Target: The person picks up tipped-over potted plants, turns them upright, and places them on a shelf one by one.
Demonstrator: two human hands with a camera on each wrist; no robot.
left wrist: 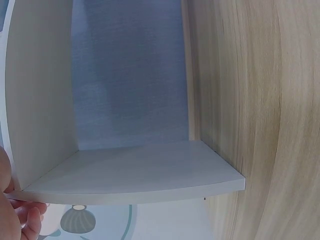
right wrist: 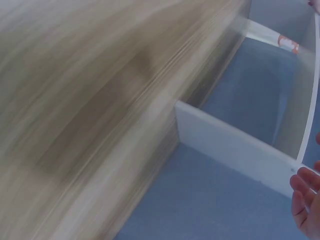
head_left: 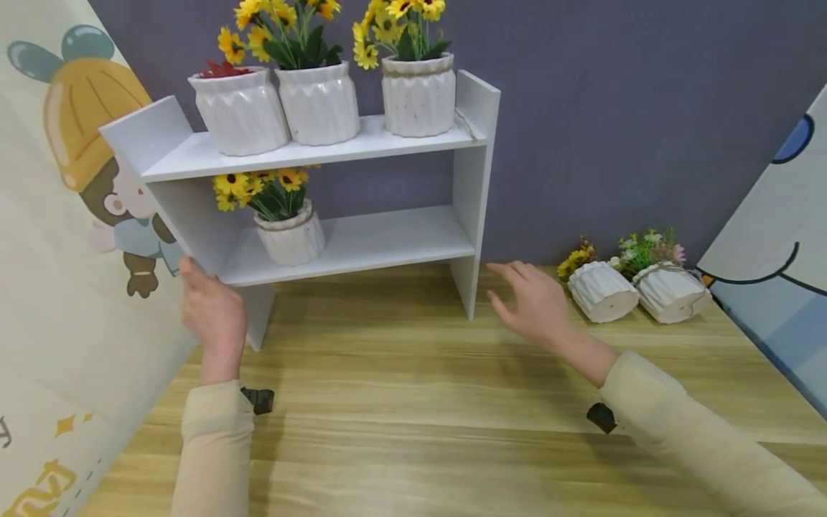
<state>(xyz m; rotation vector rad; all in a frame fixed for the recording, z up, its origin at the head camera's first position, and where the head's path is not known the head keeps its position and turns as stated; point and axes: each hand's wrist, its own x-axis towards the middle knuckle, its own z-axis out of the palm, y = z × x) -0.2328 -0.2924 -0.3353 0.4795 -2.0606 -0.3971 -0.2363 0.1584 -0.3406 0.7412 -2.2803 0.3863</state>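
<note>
While the left hand (head_left: 215,310) pinches the left edge of the white shelf (head_left: 388,233) on the wooden table (head_left: 388,402), one flower pot (head_left: 292,238) sits inside and three pots (head_left: 319,108) up top. Right hand (head_left: 535,305) is just beside the right end, thumb and fingers loosely spread, with two tipped pots (head_left: 604,294) past it.

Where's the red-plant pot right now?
Head view, upper left: the red-plant pot is leftmost on the top tier of the shelf, beside a yellow-flowered pot.

Passage under lower shelf (head_left: 400,233) between panels (head_left: 468,179)
</note>
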